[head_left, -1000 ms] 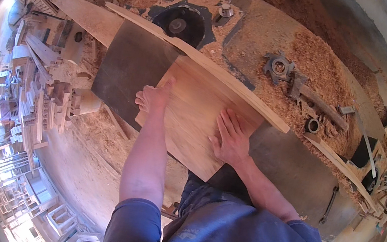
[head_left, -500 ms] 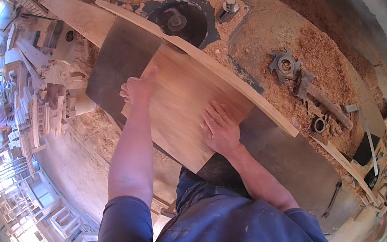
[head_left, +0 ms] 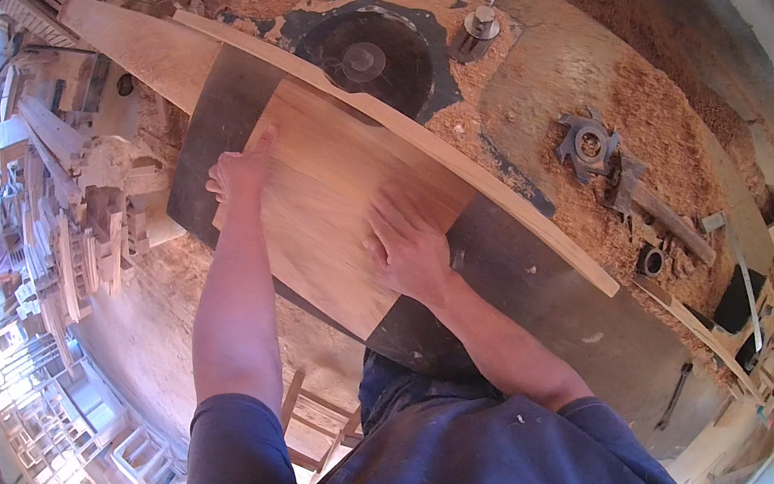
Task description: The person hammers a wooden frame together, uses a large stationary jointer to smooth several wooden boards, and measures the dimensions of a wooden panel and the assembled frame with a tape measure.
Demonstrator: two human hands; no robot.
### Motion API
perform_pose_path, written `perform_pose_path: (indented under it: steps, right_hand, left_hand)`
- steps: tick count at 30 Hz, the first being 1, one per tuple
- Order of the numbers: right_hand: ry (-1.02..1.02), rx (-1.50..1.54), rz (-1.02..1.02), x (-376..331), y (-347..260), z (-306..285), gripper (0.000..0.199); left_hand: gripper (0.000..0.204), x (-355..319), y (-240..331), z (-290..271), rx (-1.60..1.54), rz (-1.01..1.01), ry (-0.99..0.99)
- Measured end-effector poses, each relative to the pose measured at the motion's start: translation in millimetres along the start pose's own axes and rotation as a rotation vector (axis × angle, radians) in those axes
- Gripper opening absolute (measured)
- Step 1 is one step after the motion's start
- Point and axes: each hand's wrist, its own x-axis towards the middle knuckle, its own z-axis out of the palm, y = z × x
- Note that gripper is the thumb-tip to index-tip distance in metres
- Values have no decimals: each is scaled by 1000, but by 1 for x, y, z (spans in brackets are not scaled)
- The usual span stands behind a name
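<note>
Nearest: person's torso in blue shirt, both forearms reaching fwd from lower edge.

Right hand: flat, palm down, fingers spread, pressed onto wood panel near its centre-right. Nothing pinched.

Left hand: open, laid on panel's left edge, fingers extended toward far side, thumb side partly blurred. No grip around anything; contact w/ panel top and edge only.

Wood panel: light-coloured, broad, flat on dark metal bench of the machine. Near corner overhangs bench's near edge. Far edge lies against long wooden fence strip, which runs diagonally from far left to right.

Beyond fence: round dark disc in a blue-painted plate, just past panel's far edge. Two metal knobs stand far of disc, one left, one right. Sawdust covers far surface, heavy at right.

Far right: toothed metal cutter head resting in sawdust, w/ metal bar beside it. Right edge: assorted tooling, detail too small to tell.

Left of bench: stacked timber offcuts at floor level.
</note>
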Motion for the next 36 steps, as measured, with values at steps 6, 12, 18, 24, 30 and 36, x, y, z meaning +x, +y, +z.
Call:
perform_pose_path:
  steps: [6, 12, 18, 24, 30, 36]
  right_hand:
    - [34, 34, 18, 33, -8, 30, 45]
    - [31, 19, -12, 71, -11, 64, 49]
    - [19, 37, -6, 108, -29, 92, 45]
    - [5, -23, -15, 158, -43, 136, 48]
    - [-87, -11, 4, 181, -63, 173, 54]
    - [-423, -138, -231, 127, -123, 170, 55]
  left_hand:
    - [108, 48, 1, -5, -12, 4, 11]
    - [118, 90, 10, -17, -48, 61, -16]
    - [113, 160, 4, -20, 14, 30, -70]
    - [115, 235, 0, -26, 67, 119, -3]
    - [96, 299, -55, -35, 129, 405, -79]
    - [86, 216, -304, -46, 204, 178, -220]
